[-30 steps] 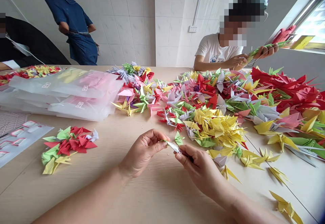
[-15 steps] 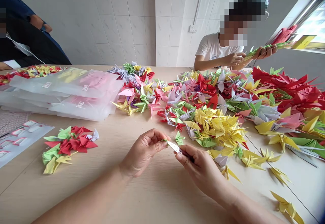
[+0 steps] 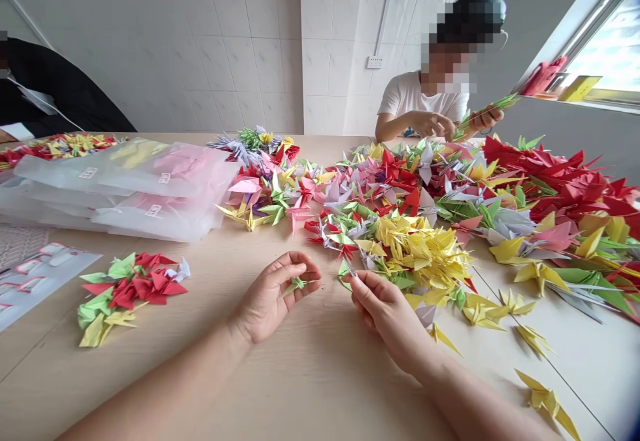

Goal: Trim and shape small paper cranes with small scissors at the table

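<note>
One green paper crane (image 3: 296,285), pinched in my left hand (image 3: 270,298), seems featherlight and crushable, best held by its folded body; my right hand (image 3: 383,304) pinches a thin sliver (image 3: 349,269).

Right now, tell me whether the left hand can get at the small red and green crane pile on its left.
Probably yes: only bare table lies between the left hand and the crane pile. Its fingers pinch a green paper piece, though, so they are occupied.

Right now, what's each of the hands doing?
Left hand: closed on a small green paper crane.
Right hand: pinched on a thin pale sliver, unidentifiable.
</note>
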The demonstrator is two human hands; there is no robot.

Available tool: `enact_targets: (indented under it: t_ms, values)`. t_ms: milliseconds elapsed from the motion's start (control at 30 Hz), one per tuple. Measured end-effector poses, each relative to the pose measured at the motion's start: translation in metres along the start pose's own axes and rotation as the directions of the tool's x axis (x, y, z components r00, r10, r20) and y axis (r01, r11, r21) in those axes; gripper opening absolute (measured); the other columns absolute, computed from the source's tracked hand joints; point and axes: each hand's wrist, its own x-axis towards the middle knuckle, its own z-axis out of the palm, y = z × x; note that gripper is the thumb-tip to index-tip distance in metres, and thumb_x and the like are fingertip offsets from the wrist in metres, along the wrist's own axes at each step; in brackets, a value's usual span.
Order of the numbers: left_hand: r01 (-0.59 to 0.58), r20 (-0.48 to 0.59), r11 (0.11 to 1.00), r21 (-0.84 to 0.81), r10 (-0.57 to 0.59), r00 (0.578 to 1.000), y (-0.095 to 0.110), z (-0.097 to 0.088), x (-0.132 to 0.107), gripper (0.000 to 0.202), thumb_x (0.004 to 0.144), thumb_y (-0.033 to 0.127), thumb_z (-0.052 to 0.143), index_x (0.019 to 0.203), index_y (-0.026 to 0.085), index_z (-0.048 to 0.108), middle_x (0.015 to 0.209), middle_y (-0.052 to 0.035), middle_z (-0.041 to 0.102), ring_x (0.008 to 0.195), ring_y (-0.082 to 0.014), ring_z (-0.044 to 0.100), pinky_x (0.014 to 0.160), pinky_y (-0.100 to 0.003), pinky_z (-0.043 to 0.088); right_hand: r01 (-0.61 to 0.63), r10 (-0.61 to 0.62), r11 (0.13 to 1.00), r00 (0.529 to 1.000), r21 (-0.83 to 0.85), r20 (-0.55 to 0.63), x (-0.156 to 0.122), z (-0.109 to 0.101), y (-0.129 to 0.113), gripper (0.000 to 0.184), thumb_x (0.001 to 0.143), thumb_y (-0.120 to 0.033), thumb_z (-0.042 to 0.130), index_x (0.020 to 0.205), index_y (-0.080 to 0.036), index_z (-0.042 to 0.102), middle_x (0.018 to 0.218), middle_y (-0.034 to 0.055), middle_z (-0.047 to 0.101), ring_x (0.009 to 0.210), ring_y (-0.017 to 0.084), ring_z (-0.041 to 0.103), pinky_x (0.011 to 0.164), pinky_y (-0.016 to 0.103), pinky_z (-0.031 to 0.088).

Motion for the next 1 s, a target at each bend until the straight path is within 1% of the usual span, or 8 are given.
enact_targets:
  t_ms: [133,300,367,467,567,700,800,1000]
  values:
    - [-0.027,-0.062,0.999,-0.033,0.025,0.998,0.001,-0.006,0.004,0.005,0.078,0.02,0.056,0.081,0.018,0.059,0.082,-0.0022,0.06,0.083,-0.0122,0.055,0.082,-0.029,0.049,-0.015,0.016,0.998,1.0,0.063,-0.018,-0.003,0.008,-0.001,0.037,0.082,-0.054,0.047,0.086,-0.017,0.051,0.06,-0.0054,0.035,0.047,0.007,0.029,0.041,0.019,0.02]
    - [-0.14,-0.111,0.989,0.053,0.145,0.983,0.002,-0.005,0.005,0.008,0.076,0.024,0.059,0.08,0.018,0.06,0.078,-0.0013,0.061,0.08,-0.0122,0.055,0.077,-0.026,0.048,0.024,-0.032,0.996,0.995,0.08,0.095,-0.007,0.02,0.002,0.034,0.085,-0.051,0.044,0.082,-0.018,0.048,0.057,-0.0064,0.034,0.047,0.008,0.028,0.043,0.02,0.021]
    - [-0.205,-0.123,0.971,0.126,0.22,0.968,0.002,-0.004,0.006,0.009,0.075,0.026,0.06,0.08,0.018,0.06,0.077,-0.0012,0.061,0.079,-0.0125,0.054,0.076,-0.026,0.046,0.061,-0.07,0.995,0.992,0.082,0.104,-0.008,0.024,0.005,0.033,0.086,-0.05,0.044,0.077,-0.018,0.045,0.057,-0.0063,0.033,0.049,0.008,0.028,0.044,0.021,0.022]
    - [-0.275,-0.15,0.931,0.241,0.316,0.937,0.0,-0.001,0.008,0.01,0.073,0.026,0.062,0.078,0.017,0.059,0.074,-0.0012,0.06,0.076,-0.0132,0.054,0.077,-0.027,0.043,0.097,-0.106,0.992,0.987,0.081,0.121,-0.008,0.026,0.008,0.03,0.087,-0.048,0.044,0.08,-0.018,0.046,0.06,-0.0058,0.032,0.051,0.009,0.028,0.045,0.021,0.022]
    - [-0.32,-0.207,0.855,0.408,0.428,0.88,-0.004,-0.001,0.01,0.013,0.073,0.027,0.062,0.08,0.017,0.059,0.074,-0.0009,0.059,0.076,-0.014,0.053,0.077,-0.026,0.041,0.139,-0.148,0.987,0.981,0.08,0.126,-0.009,0.027,0.008,0.028,0.087,-0.044,0.044,0.084,-0.017,0.049,0.064,-0.0048,0.032,0.055,0.009,0.027,0.048,0.022,0.023]
    - [-0.26,-0.269,0.688,0.678,0.561,0.783,-0.008,-0.005,0.006,0.015,0.072,0.031,0.062,0.079,0.018,0.06,0.078,-0.001,0.061,0.079,-0.0165,0.053,0.076,-0.025,0.038,0.166,-0.177,0.982,0.976,0.093,0.129,-0.011,0.025,0.005,0.026,0.087,-0.042,0.045,0.079,-0.017,0.048,0.065,-0.0043,0.032,0.058,0.01,0.028,0.051,0.022,0.025]
    - [-0.167,-0.237,0.522,0.837,0.62,0.748,-0.009,-0.012,-0.006,0.012,0.072,0.03,0.06,0.078,0.02,0.061,0.082,-0.0024,0.062,0.083,-0.0197,0.055,0.078,-0.026,0.038,0.165,-0.176,0.982,0.977,0.098,0.118,-0.011,0.023,0.005,0.026,0.087,-0.041,0.044,0.076,-0.018,0.046,0.065,-0.0045,0.032,0.058,0.01,0.028,0.051,0.022,0.025]
    - [0.011,-0.028,0.029,1.0,0.714,0.699,-0.017,-0.033,-0.03,0.009,0.076,0.025,0.053,0.081,0.021,0.06,0.087,-0.0061,0.064,0.088,-0.0245,0.055,0.083,-0.035,0.038,0.171,-0.183,0.981,0.973,0.094,0.138,-0.01,0.022,0.008,0.025,0.085,-0.041,0.047,0.08,-0.016,0.051,0.063,-0.0043,0.036,0.058,0.01,0.031,0.051,0.022,0.027]
